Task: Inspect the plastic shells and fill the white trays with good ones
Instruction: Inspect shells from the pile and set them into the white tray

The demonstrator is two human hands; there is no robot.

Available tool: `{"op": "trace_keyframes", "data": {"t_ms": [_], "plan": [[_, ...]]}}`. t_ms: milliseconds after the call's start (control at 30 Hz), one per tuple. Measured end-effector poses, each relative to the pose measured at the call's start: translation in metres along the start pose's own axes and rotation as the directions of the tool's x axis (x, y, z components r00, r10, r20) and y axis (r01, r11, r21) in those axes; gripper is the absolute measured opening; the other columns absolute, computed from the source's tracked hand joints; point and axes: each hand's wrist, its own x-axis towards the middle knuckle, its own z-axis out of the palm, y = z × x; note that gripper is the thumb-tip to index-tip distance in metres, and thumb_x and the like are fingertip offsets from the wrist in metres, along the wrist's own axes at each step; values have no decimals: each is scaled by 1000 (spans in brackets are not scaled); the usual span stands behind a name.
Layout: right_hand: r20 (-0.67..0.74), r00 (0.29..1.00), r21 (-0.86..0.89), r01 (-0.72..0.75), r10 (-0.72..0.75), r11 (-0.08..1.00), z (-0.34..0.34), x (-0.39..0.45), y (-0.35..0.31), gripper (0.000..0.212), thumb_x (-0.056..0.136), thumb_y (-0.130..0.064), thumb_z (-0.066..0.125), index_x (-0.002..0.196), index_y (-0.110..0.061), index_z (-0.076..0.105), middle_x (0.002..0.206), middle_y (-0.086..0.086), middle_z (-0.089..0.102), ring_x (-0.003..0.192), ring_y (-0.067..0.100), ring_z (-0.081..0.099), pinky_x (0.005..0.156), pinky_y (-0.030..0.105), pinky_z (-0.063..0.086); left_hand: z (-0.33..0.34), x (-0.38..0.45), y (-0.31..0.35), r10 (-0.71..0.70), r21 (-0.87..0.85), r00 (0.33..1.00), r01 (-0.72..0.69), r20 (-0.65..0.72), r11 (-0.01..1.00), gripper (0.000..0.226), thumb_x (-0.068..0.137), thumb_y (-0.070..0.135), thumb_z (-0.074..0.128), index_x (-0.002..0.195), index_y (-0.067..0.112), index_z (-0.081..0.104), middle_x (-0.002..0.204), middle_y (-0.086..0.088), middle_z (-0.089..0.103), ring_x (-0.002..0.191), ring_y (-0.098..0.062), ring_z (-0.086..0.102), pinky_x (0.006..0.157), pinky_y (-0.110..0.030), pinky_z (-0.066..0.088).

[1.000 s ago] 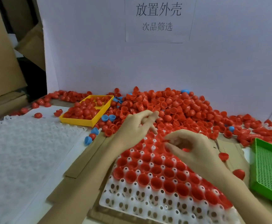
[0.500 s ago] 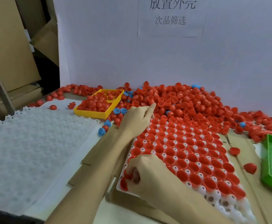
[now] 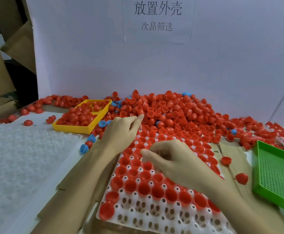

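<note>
White tray (image 3: 154, 215) sits under both hands, most pockets filled with red shells (image 3: 144, 187) mouth-up, nearest rows bare; loose pile (image 3: 176, 112) lies just beyond the left hand (image 3: 121, 134), whose fingers reach nearly straight toward it, nothing visibly held. Right hand (image 3: 175, 161) hovers over the tray's middle, fingers curled, thumb out; can't tell if it pinches a shell. Shells look light, thin, stiff, slick, so likely best pinched at the rim.
</note>
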Motion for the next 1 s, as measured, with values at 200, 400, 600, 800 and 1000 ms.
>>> {"op": "trace_keyframes", "data": {"t_ms": [200,400,600,800,1000], "plan": [[-526,828,-225,-357,195,907,-86,29,120,15,101,-15,60,102,-17,75,85,-3,74,63,1,59,58,15,42,4,1,-3,126,71,991,-123,-40,990,52,107,47,43,71,20,68,60,16,61,49,-12,58,52,-24,45],[-326,892,-488,-442,312,753,-135,26,209,58,93,16,51,136,-20,66,144,5,60,132,25,57,109,34,47,6,0,-2,167,116,986,-164,-18,980,53,106,46,43,70,15,68,60,27,58,47,-9,55,50,-16,42],[-302,911,-568,-407,279,715,-133,29,215,45,94,3,60,128,-24,71,131,5,65,121,25,60,102,35,50,3,1,0,160,114,987,-158,-8,981,49,106,40,48,72,13,69,54,25,55,45,-11,53,48,-16,40],[-427,869,-418,-436,251,797,-132,24,210,32,93,2,66,118,-14,78,125,7,72,114,23,67,96,27,50,2,-1,0,190,128,982,-187,-8,974,50,106,42,47,69,16,68,55,20,58,50,-9,57,51,-15,42],[-576,793,-181,-361,199,915,-131,15,198,29,96,-8,67,122,-17,77,128,4,72,124,17,64,111,33,46,3,0,1,192,123,981,-188,-22,975,46,105,40,50,72,16,70,50,18,55,51,-6,58,53,-15,44]]}}
